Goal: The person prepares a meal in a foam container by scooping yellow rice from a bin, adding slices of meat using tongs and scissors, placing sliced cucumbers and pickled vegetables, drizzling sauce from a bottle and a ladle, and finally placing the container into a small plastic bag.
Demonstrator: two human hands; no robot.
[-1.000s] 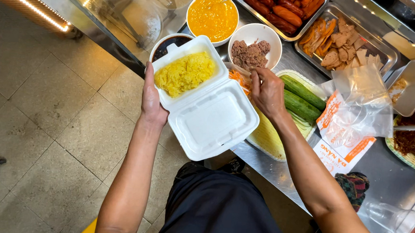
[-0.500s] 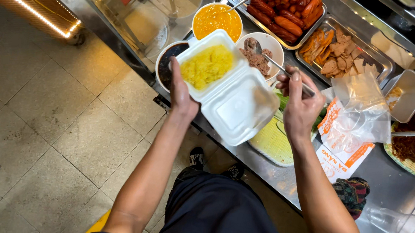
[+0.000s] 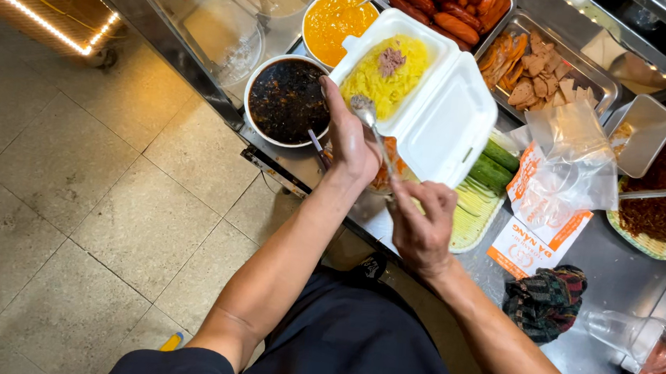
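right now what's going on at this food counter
A person stands at a steel counter of food trays. Their left hand has a grip on an open white foam clamshell box, whose far half holds yellow shredded food topped with a small pinkish-brown dollop. Their right hand holds a metal spoon, its bowl raised beside the box's near edge. A round white bowl of dark, almost black food sits just left of the box.
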